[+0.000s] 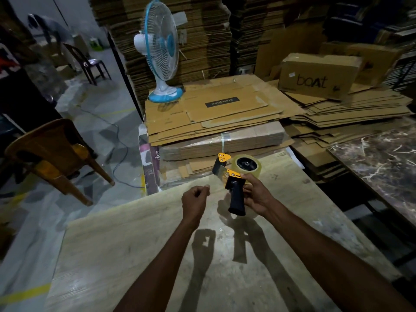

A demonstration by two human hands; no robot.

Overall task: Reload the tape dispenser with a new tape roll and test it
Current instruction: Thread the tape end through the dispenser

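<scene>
Tape dispenser, roll seated, was held above the tabletop in your right grip; left grip curled empty; testing seemingly next, needing cardboard.

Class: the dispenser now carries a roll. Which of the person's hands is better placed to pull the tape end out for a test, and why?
The left hand. It is free, closed loosely beside the dispenser, while the right hand is occupied holding the dispenser near its handle, the roll mounted.
</scene>
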